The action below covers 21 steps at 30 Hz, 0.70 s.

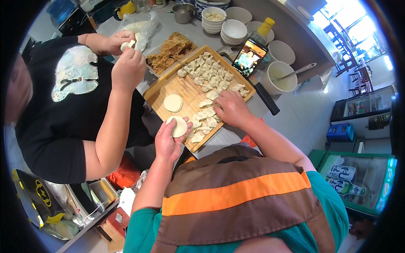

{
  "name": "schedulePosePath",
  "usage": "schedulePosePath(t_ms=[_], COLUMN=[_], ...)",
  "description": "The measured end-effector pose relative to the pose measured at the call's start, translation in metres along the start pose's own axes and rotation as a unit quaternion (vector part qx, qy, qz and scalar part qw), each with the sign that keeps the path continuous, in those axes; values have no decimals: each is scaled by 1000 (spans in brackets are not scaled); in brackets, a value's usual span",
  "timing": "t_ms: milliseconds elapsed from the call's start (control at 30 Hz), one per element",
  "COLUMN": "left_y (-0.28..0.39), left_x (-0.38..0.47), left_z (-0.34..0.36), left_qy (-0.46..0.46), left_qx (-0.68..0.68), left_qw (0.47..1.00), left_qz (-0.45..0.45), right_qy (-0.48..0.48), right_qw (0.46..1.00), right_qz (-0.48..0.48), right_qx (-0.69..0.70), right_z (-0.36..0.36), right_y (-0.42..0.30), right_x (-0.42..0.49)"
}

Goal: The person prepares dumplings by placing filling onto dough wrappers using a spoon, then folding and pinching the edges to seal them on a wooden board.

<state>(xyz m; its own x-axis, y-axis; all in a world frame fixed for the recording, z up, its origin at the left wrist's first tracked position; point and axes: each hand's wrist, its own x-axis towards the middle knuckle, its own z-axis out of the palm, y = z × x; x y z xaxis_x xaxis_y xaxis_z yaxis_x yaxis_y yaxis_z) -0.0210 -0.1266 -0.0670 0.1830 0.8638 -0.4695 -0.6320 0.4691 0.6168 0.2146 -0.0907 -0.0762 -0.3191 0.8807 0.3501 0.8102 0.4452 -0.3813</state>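
Note:
My left hand (169,142) holds a round dough wrapper (179,127), lying flat across the fingers with the thumb on its edge. My right hand (232,107) reaches over the right side of the wooden tray (155,96). Its fingertips touch the folded dumplings (202,118) there; whether they grip one is hidden. More pleated dumplings (213,74) crowd the tray's far side. A small stack of wrappers (173,103) rests on the tray's left part, just beyond my left hand.
A co-worker's hands (128,53) pinch a piece of dough at the left. Past the tray stand a tub of filling (172,52), stacked white bowls (234,31) and a propped phone (250,57). A black-handled knife (264,96) and a white tub with a spoon (275,83) flank its right corner.

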Motion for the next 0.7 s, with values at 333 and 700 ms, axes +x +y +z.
schedulePosePath(t_ms=[333,700], left_y=[-4,-6], left_x=[-1,-2], left_z=[-7,5], left_qy=[-8,-79], left_qx=[-9,-98], left_qw=[1000,987], left_qz=[-15,-104], right_qy=[-26,45], right_qw=[999,998], right_qz=[-43,-19], right_qx=[-5,30], right_z=[15,-5], right_y=[-1,-11], right_x=[13,6])
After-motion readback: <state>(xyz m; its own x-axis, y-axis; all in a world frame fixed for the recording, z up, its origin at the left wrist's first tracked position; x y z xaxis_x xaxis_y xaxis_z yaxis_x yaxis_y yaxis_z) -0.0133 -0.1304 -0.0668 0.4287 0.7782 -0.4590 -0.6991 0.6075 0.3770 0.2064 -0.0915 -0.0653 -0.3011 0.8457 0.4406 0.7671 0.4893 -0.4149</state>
